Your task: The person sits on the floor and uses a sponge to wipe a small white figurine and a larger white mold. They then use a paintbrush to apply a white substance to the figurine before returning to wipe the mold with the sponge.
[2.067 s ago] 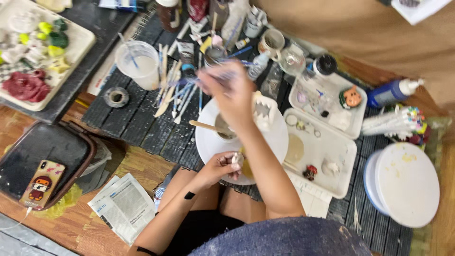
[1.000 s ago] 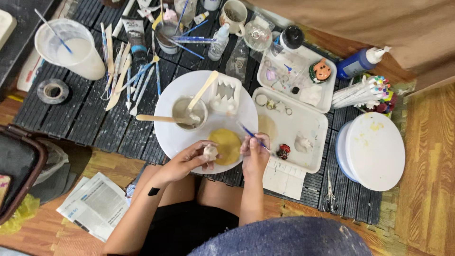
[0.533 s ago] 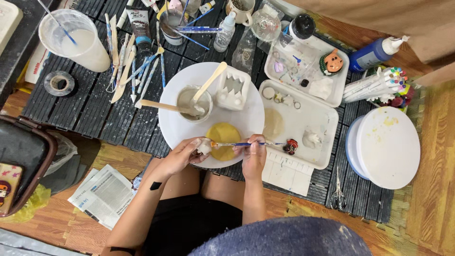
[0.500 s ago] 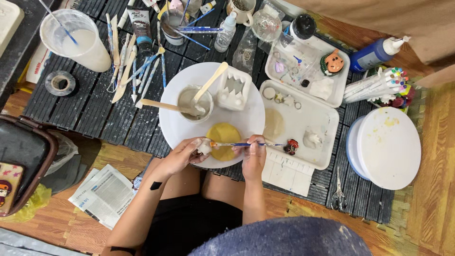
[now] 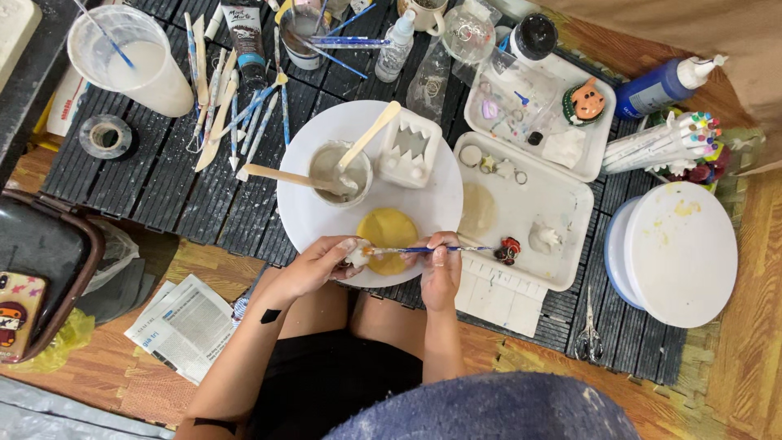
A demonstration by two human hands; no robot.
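My left hand (image 5: 322,265) pinches a small white figurine (image 5: 357,254) over the near edge of a round white plate (image 5: 305,208). My right hand (image 5: 440,265) holds a thin blue-handled paintbrush (image 5: 423,250) sideways, its tip touching the figurine. Just behind the figurine lies a yellow paint patch (image 5: 389,232) on the plate. Also on the plate are a small cup of whitish paste (image 5: 336,167) with two wooden sticks in it and a white jagged mould (image 5: 410,151).
White trays (image 5: 562,200) with small painted pieces sit to the right, with a white turntable (image 5: 680,253) beyond. Brushes and tools (image 5: 232,102), a water cup (image 5: 138,61), tape roll (image 5: 106,136) and bottles lie behind. Newspaper (image 5: 183,326), a bag and scissors (image 5: 588,334) lie nearby.
My right hand came back from the far bottles to the plate, dipped near the yellow paint, then brought the brush sideways onto the figurine in my left hand. The view shifted slightly.
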